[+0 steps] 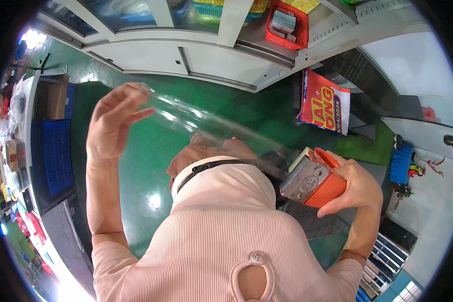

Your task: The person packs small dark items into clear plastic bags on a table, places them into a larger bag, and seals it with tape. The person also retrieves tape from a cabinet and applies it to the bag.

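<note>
A wide strip of clear tape (206, 117) stretches across the middle of the head view. At the left, my left hand (117, 117) is raised, its fingertips closed on the tape's free end. My right hand (358, 185) is wrapped round an orange tape dispenser (321, 187) with a grey metal side. The strip runs from near the dispenser's pale edge to my left fingertips, taut and shiny. Part of the dispenser's far side is hidden by my right fingers.
White cabinets (136, 55) with sliding doors line the far side. A red basket (290, 44) of small packs sits on a shelf there. A red and blue printed packet (324, 103) stands at the right. Loaded shelving with a blue crate (58, 156) runs along the left.
</note>
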`<action>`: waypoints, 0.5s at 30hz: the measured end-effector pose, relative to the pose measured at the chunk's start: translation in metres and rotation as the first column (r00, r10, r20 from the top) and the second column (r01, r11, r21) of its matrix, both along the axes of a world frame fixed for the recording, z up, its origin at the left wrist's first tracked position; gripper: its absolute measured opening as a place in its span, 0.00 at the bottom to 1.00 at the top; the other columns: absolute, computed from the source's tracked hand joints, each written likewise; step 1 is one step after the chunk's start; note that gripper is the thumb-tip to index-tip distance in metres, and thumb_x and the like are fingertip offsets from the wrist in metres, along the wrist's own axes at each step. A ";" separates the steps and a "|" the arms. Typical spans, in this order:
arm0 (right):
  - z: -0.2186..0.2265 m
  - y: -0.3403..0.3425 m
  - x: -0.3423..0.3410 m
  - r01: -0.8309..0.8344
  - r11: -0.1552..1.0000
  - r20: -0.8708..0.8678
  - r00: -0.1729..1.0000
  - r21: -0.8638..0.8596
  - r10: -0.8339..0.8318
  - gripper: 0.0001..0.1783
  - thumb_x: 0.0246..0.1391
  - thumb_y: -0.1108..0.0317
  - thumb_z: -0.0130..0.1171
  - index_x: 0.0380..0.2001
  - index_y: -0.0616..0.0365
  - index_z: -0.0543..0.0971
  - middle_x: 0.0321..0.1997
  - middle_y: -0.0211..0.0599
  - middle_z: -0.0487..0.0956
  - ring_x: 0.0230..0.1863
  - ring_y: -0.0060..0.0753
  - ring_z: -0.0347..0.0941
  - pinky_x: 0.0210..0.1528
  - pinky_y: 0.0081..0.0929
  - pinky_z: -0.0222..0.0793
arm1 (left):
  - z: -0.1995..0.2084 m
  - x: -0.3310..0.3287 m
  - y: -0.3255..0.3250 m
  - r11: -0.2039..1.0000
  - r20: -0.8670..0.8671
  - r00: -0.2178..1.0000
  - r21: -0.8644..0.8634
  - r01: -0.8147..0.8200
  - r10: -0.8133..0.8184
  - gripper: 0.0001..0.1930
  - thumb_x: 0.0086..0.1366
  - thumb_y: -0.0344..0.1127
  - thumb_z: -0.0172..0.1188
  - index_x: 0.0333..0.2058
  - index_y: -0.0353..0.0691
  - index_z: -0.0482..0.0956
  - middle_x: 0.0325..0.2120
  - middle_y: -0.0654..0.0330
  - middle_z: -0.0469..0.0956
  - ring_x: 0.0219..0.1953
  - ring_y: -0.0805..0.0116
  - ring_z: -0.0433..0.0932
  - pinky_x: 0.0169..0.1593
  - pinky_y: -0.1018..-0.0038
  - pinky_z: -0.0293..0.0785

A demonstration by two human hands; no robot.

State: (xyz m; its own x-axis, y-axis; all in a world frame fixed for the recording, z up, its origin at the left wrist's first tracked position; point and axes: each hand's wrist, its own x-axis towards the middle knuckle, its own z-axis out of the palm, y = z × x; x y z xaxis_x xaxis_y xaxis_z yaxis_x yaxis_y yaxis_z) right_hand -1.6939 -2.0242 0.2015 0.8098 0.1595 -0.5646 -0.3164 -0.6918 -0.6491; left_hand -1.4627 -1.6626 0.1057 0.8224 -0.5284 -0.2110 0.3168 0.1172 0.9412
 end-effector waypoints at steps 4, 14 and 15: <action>-0.003 -0.009 -0.011 0.085 0.996 -0.035 0.996 -0.038 -0.087 0.40 0.11 0.54 0.77 0.32 0.70 0.78 0.43 0.55 0.76 0.49 0.53 0.70 0.56 0.35 0.59 | -0.010 0.026 0.027 0.995 -0.015 0.996 0.032 -0.092 0.093 0.06 0.64 0.30 0.51 0.36 0.36 0.75 0.37 0.60 0.73 0.44 0.71 0.74 0.45 0.65 0.77; -0.054 -0.008 0.016 0.233 0.970 0.066 0.971 -0.075 -0.228 0.28 0.36 0.48 0.68 0.29 0.65 0.77 0.24 0.42 0.78 0.27 0.36 0.77 0.34 0.29 0.69 | 0.071 0.016 -0.020 0.967 0.475 0.865 0.097 -0.235 0.162 0.06 0.59 0.30 0.55 0.33 0.35 0.77 0.33 0.61 0.75 0.40 0.75 0.71 0.49 0.78 0.62; -0.062 -0.008 0.017 0.242 0.964 0.070 0.969 -0.107 -0.236 0.28 0.36 0.48 0.67 0.29 0.65 0.77 0.25 0.42 0.78 0.27 0.36 0.77 0.34 0.29 0.69 | 0.079 0.011 -0.027 0.965 0.576 0.807 0.112 -0.236 0.131 0.06 0.59 0.30 0.55 0.32 0.34 0.77 0.33 0.61 0.74 0.39 0.75 0.70 0.48 0.78 0.61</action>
State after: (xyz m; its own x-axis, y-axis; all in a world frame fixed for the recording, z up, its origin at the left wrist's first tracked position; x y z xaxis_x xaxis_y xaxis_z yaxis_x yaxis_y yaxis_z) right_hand -1.6769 -2.0322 0.1400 0.8473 -0.1050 -0.5205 -0.4469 -0.6705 -0.5922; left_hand -1.4518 -1.6895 0.1847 0.9028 -0.3548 0.2431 -0.2811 -0.0589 0.9579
